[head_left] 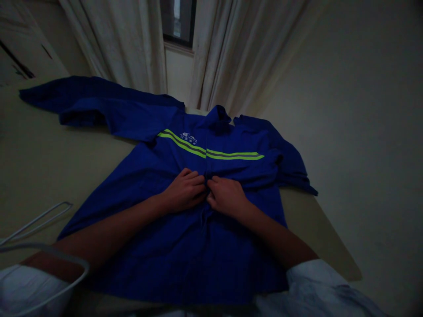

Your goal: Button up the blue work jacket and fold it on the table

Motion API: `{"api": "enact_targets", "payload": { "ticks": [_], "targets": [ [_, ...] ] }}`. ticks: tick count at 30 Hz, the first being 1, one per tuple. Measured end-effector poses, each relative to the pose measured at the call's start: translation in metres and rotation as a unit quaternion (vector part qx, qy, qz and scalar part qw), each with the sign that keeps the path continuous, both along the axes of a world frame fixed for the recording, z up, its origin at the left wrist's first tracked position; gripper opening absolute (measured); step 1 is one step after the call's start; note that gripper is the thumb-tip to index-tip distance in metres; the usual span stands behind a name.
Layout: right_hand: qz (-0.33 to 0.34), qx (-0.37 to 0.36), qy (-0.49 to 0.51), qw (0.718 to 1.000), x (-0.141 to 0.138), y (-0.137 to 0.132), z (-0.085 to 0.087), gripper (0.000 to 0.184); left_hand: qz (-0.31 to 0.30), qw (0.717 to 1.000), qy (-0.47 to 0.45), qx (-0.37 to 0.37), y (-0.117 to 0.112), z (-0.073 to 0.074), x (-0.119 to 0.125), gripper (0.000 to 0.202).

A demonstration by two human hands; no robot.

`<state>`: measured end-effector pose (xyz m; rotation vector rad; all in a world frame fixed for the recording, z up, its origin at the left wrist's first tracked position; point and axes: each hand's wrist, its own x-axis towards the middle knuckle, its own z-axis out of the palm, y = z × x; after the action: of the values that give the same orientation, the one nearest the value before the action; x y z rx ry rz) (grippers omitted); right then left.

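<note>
A blue work jacket lies spread front side up, its collar at the far end and its hem toward me. Yellow-green reflective stripes cross the chest, with a white emblem above the left-hand one. At the front opening, just below the stripes, my left hand and my right hand meet with fingertips almost touching. Both hands are closed, pinching the jacket's front edges. Any button or fastener between the fingers is hidden.
Under the jacket is a pale table. A white wire loop, like a hanger or cable, crosses the lower left. Light curtains hang beyond the table around a narrow window. A plain wall rises on the right.
</note>
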<state>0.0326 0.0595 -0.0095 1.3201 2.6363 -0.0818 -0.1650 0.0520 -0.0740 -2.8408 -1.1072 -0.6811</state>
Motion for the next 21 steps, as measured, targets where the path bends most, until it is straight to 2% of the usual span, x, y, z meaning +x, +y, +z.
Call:
{"api": "enact_targets", "payload": {
  "ticks": [4,13,21],
  "targets": [
    [0.005,0.008,0.007,1.0,-0.004,0.0,-0.001,0.022,0.006,0.999,0.005,0.032,0.0,-0.001,0.0,0.023],
    [-0.014,-0.041,0.045,0.998,0.001,0.011,-0.006,0.02,0.009,0.998,0.045,0.035,0.003,0.004,-0.005,0.017],
    [-0.013,-0.065,0.156,0.985,0.0,0.012,-0.015,0.014,0.021,0.999,0.049,0.01,0.007,0.002,-0.008,0.016]
  ]
}}
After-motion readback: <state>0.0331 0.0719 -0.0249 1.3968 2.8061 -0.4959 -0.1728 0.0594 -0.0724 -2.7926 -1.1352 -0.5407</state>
